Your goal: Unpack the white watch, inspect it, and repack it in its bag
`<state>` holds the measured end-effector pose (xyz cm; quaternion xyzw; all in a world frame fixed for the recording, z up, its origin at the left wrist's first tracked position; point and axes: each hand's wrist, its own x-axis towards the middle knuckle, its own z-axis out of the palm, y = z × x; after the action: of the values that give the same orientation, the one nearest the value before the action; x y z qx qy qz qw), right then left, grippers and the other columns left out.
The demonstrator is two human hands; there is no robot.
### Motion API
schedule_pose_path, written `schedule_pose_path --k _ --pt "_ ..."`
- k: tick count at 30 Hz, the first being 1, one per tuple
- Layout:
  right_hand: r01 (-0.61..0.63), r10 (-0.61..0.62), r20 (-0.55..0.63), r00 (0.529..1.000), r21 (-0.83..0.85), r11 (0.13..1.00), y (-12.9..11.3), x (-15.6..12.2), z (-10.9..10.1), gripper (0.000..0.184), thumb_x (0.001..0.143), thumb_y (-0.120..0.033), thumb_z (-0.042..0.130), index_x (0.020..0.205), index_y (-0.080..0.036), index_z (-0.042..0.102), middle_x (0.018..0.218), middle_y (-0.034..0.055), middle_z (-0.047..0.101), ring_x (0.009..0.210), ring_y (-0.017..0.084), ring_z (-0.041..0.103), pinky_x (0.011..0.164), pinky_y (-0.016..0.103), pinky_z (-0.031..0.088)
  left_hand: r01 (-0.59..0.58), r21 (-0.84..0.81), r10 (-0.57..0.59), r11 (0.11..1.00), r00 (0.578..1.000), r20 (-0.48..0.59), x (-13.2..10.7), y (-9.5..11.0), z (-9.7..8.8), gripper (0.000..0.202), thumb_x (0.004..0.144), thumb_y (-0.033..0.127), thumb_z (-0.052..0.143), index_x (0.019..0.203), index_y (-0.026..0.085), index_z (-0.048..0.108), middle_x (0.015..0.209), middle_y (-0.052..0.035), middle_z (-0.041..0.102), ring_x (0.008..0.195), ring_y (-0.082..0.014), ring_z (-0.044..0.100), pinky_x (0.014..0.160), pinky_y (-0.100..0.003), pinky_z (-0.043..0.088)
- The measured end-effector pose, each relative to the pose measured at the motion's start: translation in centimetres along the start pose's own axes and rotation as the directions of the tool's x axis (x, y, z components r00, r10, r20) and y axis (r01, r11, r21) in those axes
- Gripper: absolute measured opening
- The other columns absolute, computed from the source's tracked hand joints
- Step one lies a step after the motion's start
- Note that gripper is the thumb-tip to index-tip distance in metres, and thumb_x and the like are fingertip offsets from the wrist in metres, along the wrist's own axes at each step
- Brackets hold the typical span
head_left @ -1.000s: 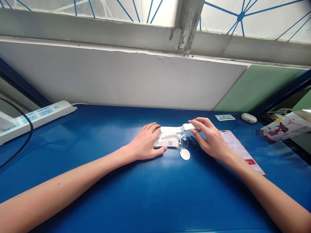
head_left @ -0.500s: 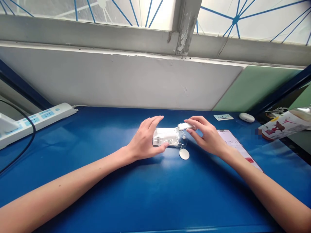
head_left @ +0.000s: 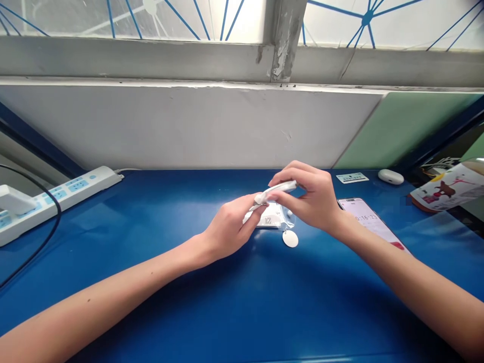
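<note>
A white strap-like piece (head_left: 283, 187) is stretched between my hands, raised over the table. My right hand (head_left: 310, 194) pinches its right part between thumb and fingers. The left end is gripped by the thumb and fingertips of my left hand (head_left: 232, 227), where a small metallic bit shows. Behind and below them lies a clear pouch (head_left: 288, 218) with a white piece (head_left: 269, 220) inside that bears a small printed square. My left fingers hide part of it. A round white tag (head_left: 290, 239) hangs at the pouch's near right side, flat on the table.
A phone (head_left: 368, 222) showing a timer lies beside my right wrist. Behind it are a small card (head_left: 352, 178) and a white earbud case (head_left: 390, 176). A printed cup (head_left: 448, 189) lies tilted at the right. At left are a power strip (head_left: 81, 185) and a black cable (head_left: 56, 222).
My left hand has left the pouch and closed on the white strap's left end. My right hand has lifted the strap up and slightly left. The view has shifted slightly.
</note>
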<state>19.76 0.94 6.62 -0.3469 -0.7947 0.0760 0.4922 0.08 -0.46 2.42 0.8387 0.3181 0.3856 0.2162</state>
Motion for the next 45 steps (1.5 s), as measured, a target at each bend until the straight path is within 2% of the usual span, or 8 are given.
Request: schedule_pose_path --k 3,8,11,15,19,26,33,45 --pt "-0.144 0.154 -0.018 0.988 0.258 0.955 -0.5 0.5 0.5 0.028 0.086 -0.047 0.068 0.076 -0.021 0.069 0.068 -0.0009 0.064 0.059 0.013 0.058 0.055 0.028 0.049 0.171 -0.300 -0.155 0.939 0.985 0.077 0.4 1.1 0.1 0.028 0.103 0.029 0.041 0.101 0.017 0.066 0.095 -0.0055 0.074 0.087 -0.0194 0.071 0.083 -0.035 0.057" --pt "-0.417 0.375 0.196 0.906 0.556 0.719 -0.2 0.6 1.0 0.032 0.091 -0.049 0.062 0.085 -0.021 0.074 0.075 0.0008 0.067 0.072 0.015 0.063 0.069 0.029 0.053 0.435 -0.700 -0.287 0.567 0.900 0.327 1.1 2.8 0.5 0.037 0.101 0.046 0.048 0.106 0.014 0.065 0.088 -0.0090 0.075 0.081 -0.0215 0.073 0.081 -0.038 0.059" --pt "-0.604 0.416 0.443 0.794 0.651 0.460 0.0 0.3 1.4 0.035 0.095 -0.051 0.054 0.096 -0.022 0.075 0.094 0.0040 0.073 0.095 0.018 0.067 0.084 0.030 0.053 0.525 -0.756 -0.332 0.392 0.847 0.416 1.2 3.1 1.0 0.043 0.098 0.053 0.051 0.100 0.013 0.065 0.085 -0.0101 0.074 0.077 -0.0210 0.073 0.079 -0.036 0.058" --pt "-0.748 0.368 0.671 0.644 0.654 0.115 0.2 -0.2 2.1 0.038 0.097 -0.049 0.049 0.107 -0.022 0.072 0.106 0.0066 0.075 0.106 0.022 0.068 0.096 0.036 0.052 0.600 -0.747 -0.352 0.287 0.791 0.500 1.1 3.0 1.4 0.046 0.095 0.053 0.055 0.089 0.009 0.068 0.090 -0.0145 0.073 0.081 -0.0219 0.071 0.081 -0.037 0.057" --pt "-0.759 0.348 0.727 0.592 0.648 -0.064 0.7 -0.5 2.5 0.037 0.100 -0.045 0.044 0.112 -0.021 0.069 0.102 0.0066 0.076 0.105 0.023 0.069 0.098 0.039 0.052 0.627 -0.749 -0.344 0.216 0.766 0.543 1.0 2.8 1.5 0.037 0.092 0.044 0.064 0.093 0.008 0.071 0.097 -0.0164 0.072 0.087 -0.0240 0.071 0.086 -0.038 0.056" --pt "-0.747 0.378 0.722 0.579 0.656 -0.108 0.7 -0.7 2.8 0.037 0.101 -0.043 0.041 0.115 -0.021 0.067 0.108 0.0071 0.076 0.112 0.022 0.066 0.100 0.039 0.050 0.621 -0.774 -0.340 0.123 0.759 0.555 1.1 1.7 1.8 0.030 0.097 0.033 0.059 0.098 0.005 0.071 0.093 -0.0184 0.074 0.086 -0.0246 0.073 0.084 -0.038 0.057" --pt "-0.771 0.463 0.700 0.543 0.634 -0.054 0.4 0.2 3.0 0.036 0.099 -0.045 0.044 0.108 -0.021 0.069 0.104 0.0072 0.076 0.100 0.023 0.070 0.098 0.041 0.051 0.629 -0.772 -0.361 0.089 0.743 0.563 1.4 1.3 1.4 0.027 0.095 0.029 0.062 0.101 0.005 0.071 0.097 -0.0191 0.074 0.089 -0.0261 0.073 0.086 -0.039 0.056" --pt "-0.725 0.448 0.658 0.605 0.688 -0.033 1.4 1.6 3.9 0.051 0.103 -0.048 0.030 0.104 -0.016 0.070 0.096 0.0090 0.078 0.090 0.021 0.071 0.090 0.038 0.052 0.686 -0.727 -0.347 0.021 0.687 0.638 1.4 0.9 1.2 0.037 0.098 0.036 0.053 0.109 0.003 0.067 0.107 -0.0241 0.071 0.097 -0.0296 0.071 0.095 -0.046 0.050"
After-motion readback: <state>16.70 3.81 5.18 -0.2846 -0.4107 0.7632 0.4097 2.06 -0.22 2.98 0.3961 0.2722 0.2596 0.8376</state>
